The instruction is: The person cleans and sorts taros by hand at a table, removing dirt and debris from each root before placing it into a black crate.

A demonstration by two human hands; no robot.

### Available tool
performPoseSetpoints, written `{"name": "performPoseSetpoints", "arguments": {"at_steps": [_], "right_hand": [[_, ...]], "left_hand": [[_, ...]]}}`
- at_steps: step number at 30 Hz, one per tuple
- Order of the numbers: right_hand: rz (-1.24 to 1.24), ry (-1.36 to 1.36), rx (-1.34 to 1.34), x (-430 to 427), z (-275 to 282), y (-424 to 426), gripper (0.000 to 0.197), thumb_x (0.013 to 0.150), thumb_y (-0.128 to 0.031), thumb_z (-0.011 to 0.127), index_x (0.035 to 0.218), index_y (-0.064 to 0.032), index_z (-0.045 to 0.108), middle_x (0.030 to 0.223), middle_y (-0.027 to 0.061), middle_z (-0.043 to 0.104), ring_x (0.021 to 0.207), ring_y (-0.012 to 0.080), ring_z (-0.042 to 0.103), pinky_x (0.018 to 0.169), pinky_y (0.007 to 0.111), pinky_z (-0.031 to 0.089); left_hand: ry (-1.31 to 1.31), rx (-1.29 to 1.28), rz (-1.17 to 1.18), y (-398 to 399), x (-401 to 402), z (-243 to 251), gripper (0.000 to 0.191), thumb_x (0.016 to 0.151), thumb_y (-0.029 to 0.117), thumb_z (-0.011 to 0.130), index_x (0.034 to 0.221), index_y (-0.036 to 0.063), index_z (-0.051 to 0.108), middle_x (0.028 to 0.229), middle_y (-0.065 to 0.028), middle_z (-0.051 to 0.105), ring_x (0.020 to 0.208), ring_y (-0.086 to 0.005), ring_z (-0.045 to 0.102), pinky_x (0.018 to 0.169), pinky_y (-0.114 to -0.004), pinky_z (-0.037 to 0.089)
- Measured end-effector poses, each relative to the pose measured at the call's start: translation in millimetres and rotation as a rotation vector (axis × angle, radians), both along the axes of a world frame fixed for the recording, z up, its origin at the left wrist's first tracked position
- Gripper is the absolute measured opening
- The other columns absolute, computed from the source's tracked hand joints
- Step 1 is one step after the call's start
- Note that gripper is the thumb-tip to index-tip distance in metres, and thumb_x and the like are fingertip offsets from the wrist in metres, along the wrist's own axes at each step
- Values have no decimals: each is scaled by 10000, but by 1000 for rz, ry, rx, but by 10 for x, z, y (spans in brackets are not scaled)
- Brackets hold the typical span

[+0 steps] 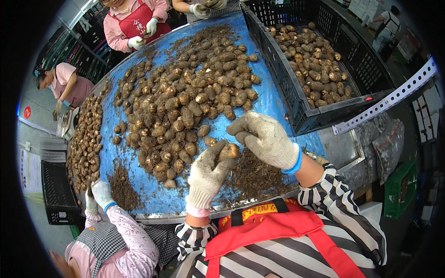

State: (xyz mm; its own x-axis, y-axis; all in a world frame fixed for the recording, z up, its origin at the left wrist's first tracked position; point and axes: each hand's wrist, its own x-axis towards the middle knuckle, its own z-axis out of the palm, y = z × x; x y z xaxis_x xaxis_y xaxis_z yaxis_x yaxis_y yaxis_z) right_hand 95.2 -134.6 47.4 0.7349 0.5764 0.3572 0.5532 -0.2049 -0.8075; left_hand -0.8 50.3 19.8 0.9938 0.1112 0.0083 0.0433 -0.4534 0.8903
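Observation:
My left hand (210, 172), in a soiled white knit glove, grips a small brown taro corm (229, 152) between thumb and fingers. To the upper right of it, my right hand (266, 139) is in a matching glove with its fingers bent and thumb close to them; whether it pinches anything is hidden. A large heap of hairy taro corms (187, 114) lies on the blue plastic sheet (222, 121) beyond my hands. Below and between my hands is a pile of root fibres and soil (259, 173).
A black plastic crate (302, 90) at the right holds cleaner corms (318, 73). More corms (85, 139) line the table's left side. A co-worker's gloved hands (100, 196) work at the lower left; others stand beyond. A handled tool (314, 157) lies right of my wrist.

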Motion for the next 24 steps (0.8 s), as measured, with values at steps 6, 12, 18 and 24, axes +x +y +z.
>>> {"name": "performPoseSetpoints", "arguments": {"at_steps": [6, 12, 18, 24], "right_hand": [[67, -356, -109, -17, -252, 82, 143, 820, -138, 677, 959, -113, 704, 901, 97, 674, 842, 313, 653, 760, 433, 524], [-62, -8, -341, 192, -370, 115, 132, 900, -132, 586, 954, -49, 673, 927, 139, 686, 885, 309, 675, 801, 415, 529], [18, 386, -57, 47, -130, -26, 193, 892, -95, 596, 1039, -22, 698, 1001, 143, 706, 906, 268, 684, 823, 365, 535], [-57, 96, -15, -118, -204, -9, 260, 828, -108, 677, 1080, -75, 731, 955, 155, 700, 901, 317, 688, 804, 372, 550]], "left_hand": [[30, 62, -70, 34, 27, 115, 424, 861, 183, 728, 1244, 20, 647, 1068, -165, 706, 981, -252, 688, 873, -337, 527], [195, -278, -89, 42, -59, 70, 468, 863, 133, 680, 1294, -32, 602, 1142, -155, 698, 1012, -214, 672, 897, -315, 520], [213, -776, -90, 95, -94, -126, 527, 937, 256, 584, 1378, -28, 526, 1146, -145, 683, 1032, -207, 666, 878, -323, 535], [124, -933, -26, 18, -115, -231, 567, 956, 308, 630, 1396, -23, 500, 1186, -153, 665, 1040, -210, 668, 855, -310, 555]]}}
